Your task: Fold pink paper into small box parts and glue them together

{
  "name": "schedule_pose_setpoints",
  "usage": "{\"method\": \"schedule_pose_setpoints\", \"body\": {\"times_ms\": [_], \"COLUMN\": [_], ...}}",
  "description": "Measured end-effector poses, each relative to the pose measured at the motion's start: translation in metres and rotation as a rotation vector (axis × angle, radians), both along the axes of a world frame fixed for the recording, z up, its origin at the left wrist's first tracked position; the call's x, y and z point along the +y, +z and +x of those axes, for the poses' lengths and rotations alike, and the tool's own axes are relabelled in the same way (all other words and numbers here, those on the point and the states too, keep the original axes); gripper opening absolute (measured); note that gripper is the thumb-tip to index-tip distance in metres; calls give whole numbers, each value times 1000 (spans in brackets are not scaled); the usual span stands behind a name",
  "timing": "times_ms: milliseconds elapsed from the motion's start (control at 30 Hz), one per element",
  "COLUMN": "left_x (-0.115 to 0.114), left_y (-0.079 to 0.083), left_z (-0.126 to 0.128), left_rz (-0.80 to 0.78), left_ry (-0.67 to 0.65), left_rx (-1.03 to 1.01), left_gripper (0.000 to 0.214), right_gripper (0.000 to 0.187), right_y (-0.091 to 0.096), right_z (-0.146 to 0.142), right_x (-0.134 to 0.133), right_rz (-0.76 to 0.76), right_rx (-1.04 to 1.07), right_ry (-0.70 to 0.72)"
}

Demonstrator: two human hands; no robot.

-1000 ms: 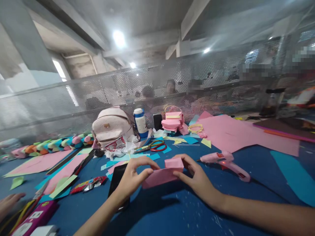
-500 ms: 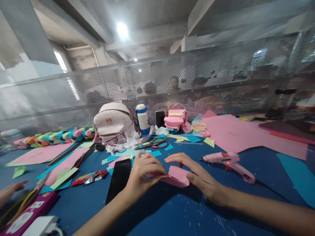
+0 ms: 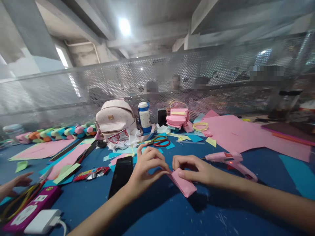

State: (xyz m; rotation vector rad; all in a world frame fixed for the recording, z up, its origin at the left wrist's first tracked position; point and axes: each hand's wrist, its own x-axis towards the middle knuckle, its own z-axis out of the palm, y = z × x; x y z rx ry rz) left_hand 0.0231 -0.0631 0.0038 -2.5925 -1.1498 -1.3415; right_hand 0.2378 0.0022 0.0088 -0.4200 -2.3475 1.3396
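Observation:
Between my hands is a small folded pink paper box [image 3: 185, 186], tilted above the blue table. My left hand [image 3: 150, 167] pinches its left end between thumb and fingers. My right hand [image 3: 194, 168] grips the upper side, thumb across the pink face and fingers curled behind. To the right lies a pink hot glue gun [image 3: 226, 158] with a small red light on, its nozzle toward my right hand. A black phone [image 3: 120, 175] lies flat beside my left forearm. Red-handled scissors [image 3: 159, 141] rest beyond my hands.
Another person's hand [image 3: 18, 184] is at the left edge, near yellow-handled scissors [image 3: 23, 200], a purple box [image 3: 36, 205] and a white charger [image 3: 43, 221]. A pale backpack [image 3: 116, 118], a bottle [image 3: 144, 118] and a pink paper bag model [image 3: 177, 118] stand at the back. Pink sheets [image 3: 236, 134] spread right.
The pink box has turned so its long side slopes down to the right. My right hand has closed from a looser, spread hold onto its upper side.

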Motion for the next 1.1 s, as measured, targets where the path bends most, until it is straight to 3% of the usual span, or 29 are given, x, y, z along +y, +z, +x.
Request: {"method": "schedule_pose_setpoints", "body": {"times_ms": [300,667,900,1000,1100], "left_x": [1,-6,-5,-5,-7], "left_y": [-3,-13,-20,-23,-26], "left_z": [-3,6,13,15,18], "left_rz": [58,0,-93,-161,-185], "left_ry": [-12,-1,7,5,-40], "left_rx": [-50,-183,-412,-463,-441], "left_gripper": [3,10,25,3,16], "right_gripper": [27,28,27,27,29], "right_y": [10,-1,-24,-31,-31], "right_z": [-4,-9,-15,-18,-18], "right_x": [-4,-15,-22,-23,-22], "right_rz": [116,-84,-198,-230,-253], "right_rx": [-37,105,206,243,283], "right_ry": [6,-78,-255,-312,-376]}}
